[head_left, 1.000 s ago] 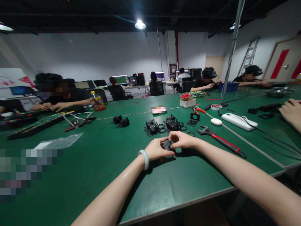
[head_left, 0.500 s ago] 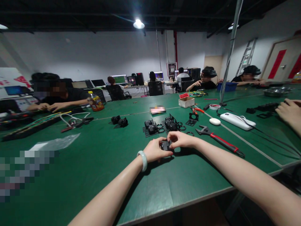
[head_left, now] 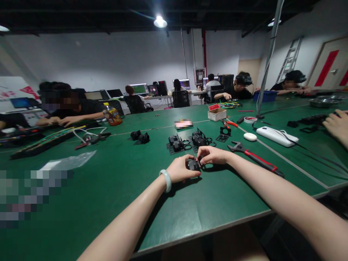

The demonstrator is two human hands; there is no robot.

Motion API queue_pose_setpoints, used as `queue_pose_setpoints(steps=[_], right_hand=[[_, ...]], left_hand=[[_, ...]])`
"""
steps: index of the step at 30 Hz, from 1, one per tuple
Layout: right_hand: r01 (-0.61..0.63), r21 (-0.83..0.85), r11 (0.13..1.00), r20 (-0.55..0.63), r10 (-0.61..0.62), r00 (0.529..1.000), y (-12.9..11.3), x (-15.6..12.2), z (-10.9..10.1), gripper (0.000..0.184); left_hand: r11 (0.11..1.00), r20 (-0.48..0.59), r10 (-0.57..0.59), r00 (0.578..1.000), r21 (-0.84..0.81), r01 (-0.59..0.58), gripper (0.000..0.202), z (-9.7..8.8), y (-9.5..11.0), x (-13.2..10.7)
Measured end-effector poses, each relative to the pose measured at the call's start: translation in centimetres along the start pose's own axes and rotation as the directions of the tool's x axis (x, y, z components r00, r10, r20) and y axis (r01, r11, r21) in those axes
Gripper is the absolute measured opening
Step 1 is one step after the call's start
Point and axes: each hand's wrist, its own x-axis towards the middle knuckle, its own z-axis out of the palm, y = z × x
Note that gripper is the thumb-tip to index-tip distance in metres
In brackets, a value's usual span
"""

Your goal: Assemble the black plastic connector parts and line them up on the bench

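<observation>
Just above the green table (head_left: pixel 174 206), my left hand (head_left: pixel 178 168) is closed round a black fitting with a faceted, nut-like body (head_left: pixel 192 165). The thumb and fingers of my right hand (head_left: pixel 213 155) pinch the right end of the same fitting. Whether a separate ring or nut sits in that pinch is too small to tell. Beyond my hands stand two groups of similar black fittings on brackets (head_left: pixel 176 143) with loose rings beside them. Another black pair (head_left: pixel 140 137) lies farther left. A black bracket with a round hole (head_left: pixel 225 132) stands to the right.
An adjustable wrench (head_left: pixel 258 160) lies right of my hands, near a white oval object (head_left: pixel 250 136) and a white power bank (head_left: pixel 277 136). Farther back are a small box (head_left: pixel 216 114) and a metal pole (head_left: pixel 268 61). Co-workers sit around the table; one's hand (head_left: pixel 337 125) shows at right.
My right fingers have shifted slightly at the fitting's right end, showing more of it. The fitting stays in my left hand. The whole view has moved a little.
</observation>
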Motion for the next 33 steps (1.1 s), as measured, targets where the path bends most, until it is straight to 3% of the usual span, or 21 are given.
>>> queue_pose_setpoints(steps=[7,20,33], right_hand=[[0.003,0.064,0.998,0.006,-0.003,1.000,0.3,0.0,-0.1,0.031],[0.048,-0.180,0.983,-0.047,-0.057,0.997,-0.2,0.0,0.4,0.033],[0.093,-0.300,0.949,-0.068,-0.118,0.991,0.0,0.5,0.3,0.034]], left_hand=[[1.000,-0.030,0.004,1.000,0.029,-0.003,0.060,0.0,0.1,-0.1],[0.995,-0.065,-0.006,0.998,0.103,0.013,0.061,-0.3,0.6,-0.3],[0.996,-0.104,0.017,0.994,0.094,-0.007,0.058,-0.7,1.0,-0.3]])
